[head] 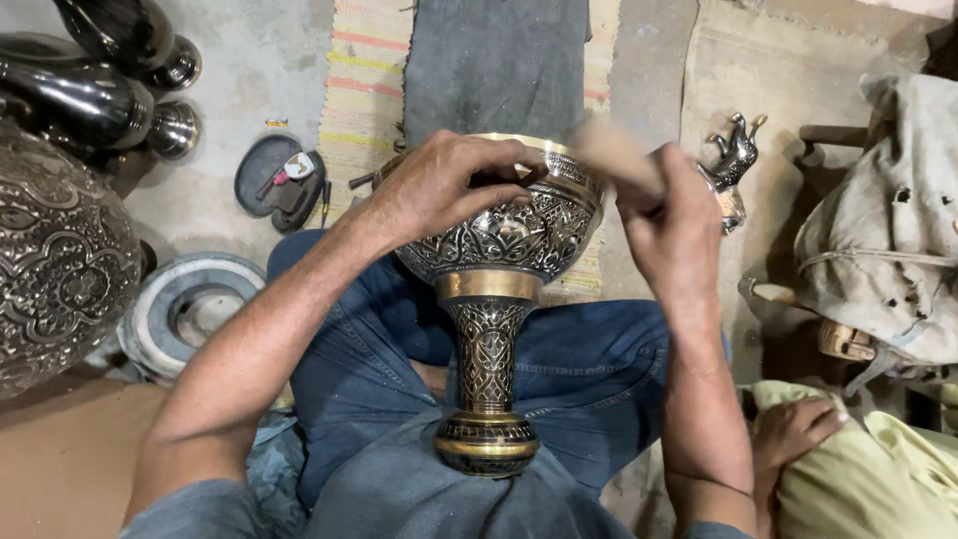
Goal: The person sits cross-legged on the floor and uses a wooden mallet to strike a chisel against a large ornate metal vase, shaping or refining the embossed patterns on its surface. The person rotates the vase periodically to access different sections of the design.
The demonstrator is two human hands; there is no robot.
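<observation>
Bare concrete floor (pixel 254 60) all around, with a striped woven mat (pixel 364 90) and a grey cloth (pixel 496 60) laid over it up top; only the one head view to go on, looking straight down at a lap in blue jeans (pixel 589 369). Standing on that lap is an engraved brass goblet (pixel 491 329), foot toward the camera, bowl tipped away, black-and-gold pattern all over; left hand (pixel 444 185) is draped over the near rim, fingers (pixel 499 165) curled over the edge into the bowl, gripping it. Right hand (pixel 674 230) sits just beside the bowl's right side, fist clenched round a pale wooden handle (pixel 617 155) that's blurred, so can't tell what tool it is. Off to the left: big engraved metal vessel (pixel 60 260), dark polished vases (pixel 100 80), a round ring-shaped stand (pixel 190 309), small oval tray of bits (pixel 279 180); on the right a small metal horse figure (pixel 733 150) and another person's hand (pixel 793 429) on yellow cloth (pixel 878 469).
</observation>
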